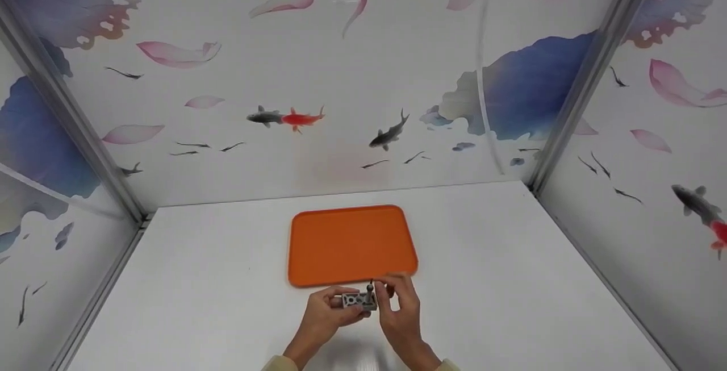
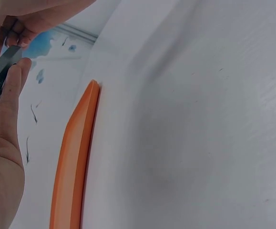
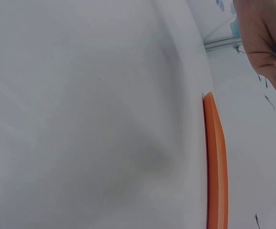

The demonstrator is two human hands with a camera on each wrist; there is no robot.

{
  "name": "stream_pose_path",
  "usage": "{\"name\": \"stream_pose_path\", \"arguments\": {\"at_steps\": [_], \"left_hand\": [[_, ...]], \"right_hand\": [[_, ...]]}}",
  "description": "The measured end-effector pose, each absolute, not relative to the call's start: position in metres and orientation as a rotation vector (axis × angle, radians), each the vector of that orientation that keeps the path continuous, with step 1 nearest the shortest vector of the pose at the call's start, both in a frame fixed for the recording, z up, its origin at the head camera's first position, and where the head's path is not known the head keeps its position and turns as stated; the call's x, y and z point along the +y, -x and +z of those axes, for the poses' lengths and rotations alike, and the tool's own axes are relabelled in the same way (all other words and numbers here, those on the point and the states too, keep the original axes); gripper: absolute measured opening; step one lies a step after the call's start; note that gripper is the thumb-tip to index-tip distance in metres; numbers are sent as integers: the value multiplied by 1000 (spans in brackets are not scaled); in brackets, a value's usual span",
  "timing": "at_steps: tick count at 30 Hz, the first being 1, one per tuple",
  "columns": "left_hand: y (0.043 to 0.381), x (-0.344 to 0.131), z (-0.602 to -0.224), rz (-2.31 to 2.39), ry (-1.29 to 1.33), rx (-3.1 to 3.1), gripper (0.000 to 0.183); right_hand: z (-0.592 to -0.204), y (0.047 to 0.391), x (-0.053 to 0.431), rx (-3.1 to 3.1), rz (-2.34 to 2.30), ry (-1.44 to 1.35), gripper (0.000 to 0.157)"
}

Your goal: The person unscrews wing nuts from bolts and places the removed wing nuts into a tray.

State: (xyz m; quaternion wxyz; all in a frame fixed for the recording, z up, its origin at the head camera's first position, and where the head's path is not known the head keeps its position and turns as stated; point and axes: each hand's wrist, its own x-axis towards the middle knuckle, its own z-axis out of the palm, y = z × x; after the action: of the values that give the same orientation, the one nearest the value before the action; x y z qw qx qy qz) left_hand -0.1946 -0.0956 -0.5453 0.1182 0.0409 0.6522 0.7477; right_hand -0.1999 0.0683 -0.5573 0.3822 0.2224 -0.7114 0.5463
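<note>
In the head view my left hand (image 1: 328, 313) grips a small grey rectangular metal block (image 1: 353, 300) with round holes in its face, thumb along its lower front edge. A short grey post with a rounded top (image 1: 370, 290) stands up at the block's right end. My right hand (image 1: 402, 308) is beside that end, thumb and index finger pinching a small dark thin piece at the top of the post; the fingertips hide most of it. The left wrist view shows the block (image 2: 6, 62) edge-on between the fingers. In the right wrist view only part of the right hand (image 3: 269, 45) shows.
An orange tray (image 1: 352, 246) lies on the white table (image 1: 483, 257), just beyond the hands. White panels (image 1: 341, 75) printed with fish and petals enclose the back and sides, with metal frame posts (image 1: 590, 75) at the corners.
</note>
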Motion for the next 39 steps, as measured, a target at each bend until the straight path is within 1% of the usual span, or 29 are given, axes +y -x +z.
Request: {"name": "stream_pose_path", "arguments": {"at_steps": [6,10,19,35,39], "left_hand": [[194,-95,-546,2187,-140,1926,39],[194,-94,-547,2183,-150,1935,39],[194,-96,-545,2200,-167,1912,40],[193,-96,-546,2188,-141,1915,44],[194,-95,-546,2176,-124,1925,42]], "right_hand": [[-534,187,66,-1798,1385,-614,23],[-528,184,67,-1792,1388,-643,24],[-530,185,66,-1783,1377,-638,26],[-531,187,66,-1783,1385,-564,23],[-534,189,65,-1792,1372,-530,22]]}}
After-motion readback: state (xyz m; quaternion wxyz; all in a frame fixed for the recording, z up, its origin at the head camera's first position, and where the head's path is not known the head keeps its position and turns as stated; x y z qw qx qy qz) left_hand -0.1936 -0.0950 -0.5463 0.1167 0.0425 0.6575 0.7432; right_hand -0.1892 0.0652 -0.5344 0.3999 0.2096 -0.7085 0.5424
